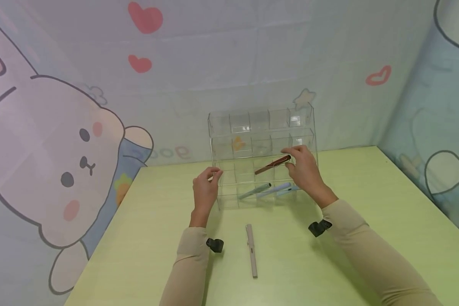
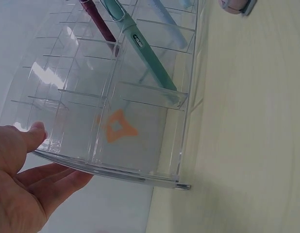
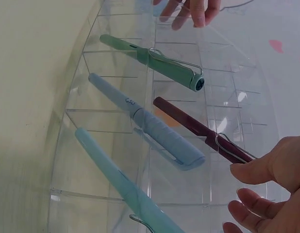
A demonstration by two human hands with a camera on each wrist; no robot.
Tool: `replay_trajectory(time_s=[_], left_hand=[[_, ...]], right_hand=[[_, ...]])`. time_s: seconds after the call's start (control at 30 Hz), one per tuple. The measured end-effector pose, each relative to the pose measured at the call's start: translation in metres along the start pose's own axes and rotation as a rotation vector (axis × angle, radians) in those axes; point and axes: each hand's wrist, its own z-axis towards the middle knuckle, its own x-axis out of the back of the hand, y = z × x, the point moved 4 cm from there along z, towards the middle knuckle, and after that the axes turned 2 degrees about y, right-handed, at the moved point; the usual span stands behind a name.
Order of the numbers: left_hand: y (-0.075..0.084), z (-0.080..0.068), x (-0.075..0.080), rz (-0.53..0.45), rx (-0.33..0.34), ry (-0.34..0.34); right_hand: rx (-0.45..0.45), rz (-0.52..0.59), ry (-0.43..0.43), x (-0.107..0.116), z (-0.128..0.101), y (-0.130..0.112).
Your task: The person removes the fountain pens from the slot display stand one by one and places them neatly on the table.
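Fingers of the right hand (image 1: pixel 305 170) pinch the clip end of a dark red pen (image 1: pixel 272 165), whose far end slants down into a second-row cell of the clear organiser (image 1: pixel 262 127). The pen looks light, stiff and smooth, so it would likely slip if gripped loosely; the clip end, where the fingers already sit, seems the surest place to hold it. It is slim and maroon, with a silver wire clip (image 3: pixel 232 149).

The left hand (image 1: pixel 205 187) rests at the organiser's left edge, fingers loosely extended and touching the wall, gripping nothing. The organiser is thin transparent plastic, probably light and easily tipped or scratched.

Just below the right fingers, in the lowest row, lie a green pen (image 3: pixel 152 60), a pale blue pen (image 3: pixel 145 124) and a turquoise pen (image 3: pixel 121 187). Nearer the person, between the two wrists, a beige pen (image 1: pixel 251 250) lies on the green worktop (image 1: pixel 386 212).
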Motion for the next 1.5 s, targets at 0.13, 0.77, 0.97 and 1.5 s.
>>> replay_trajectory(time_s=[0.13, 0.77, 0.97, 1.5], left_hand=[[0.0, 0.0, -0.001, 0.001, 0.008, -0.007], [0.0, 0.0, 0.001, 0.006, 0.003, -0.011], [0.001, 0.0, 0.001, 0.004, -0.002, -0.016], [0.002, 0.0, 0.001, -0.005, -0.005, -0.007]], right_hand=[[-0.013, -0.027, 0.008, -0.002, 0.0, 0.001], [-0.137, 0.037, -0.047, -0.004, 0.002, 0.005], [-0.207, 0.122, -0.063, -0.006, 0.002, 0.011], [-0.273, 0.31, 0.018, 0.008, -0.002, 0.011]])
